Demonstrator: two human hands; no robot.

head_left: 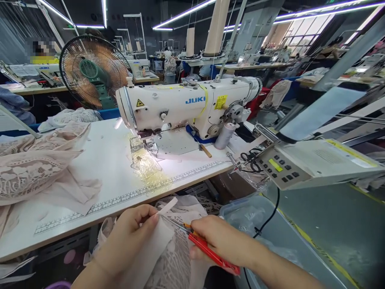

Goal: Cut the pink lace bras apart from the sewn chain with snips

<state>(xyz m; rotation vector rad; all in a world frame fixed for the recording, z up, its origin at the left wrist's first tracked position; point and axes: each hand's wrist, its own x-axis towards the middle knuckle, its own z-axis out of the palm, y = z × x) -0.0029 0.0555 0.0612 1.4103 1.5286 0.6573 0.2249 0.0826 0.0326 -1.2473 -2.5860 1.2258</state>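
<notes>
Red-handled scissors (207,249) are gripped in my right hand (222,237), their metal blades pointing left to the edge of the fabric. My left hand (135,233) pinches a pale pink lace garment (176,257) near the blade tips. A narrow pale strip (168,206) sticks out past my left fingertips. The garment hangs below the table's front edge, over my lap. Whether the blades are closed on the strip cannot be made out.
A white sewing machine (168,106) stands on the white table (105,168), which has a printed ruler along its front edge. Lace pieces (39,168) are heaped at left. To the right are a control box (319,164) and a clear plastic bin (270,224). Behind is a fan (90,72).
</notes>
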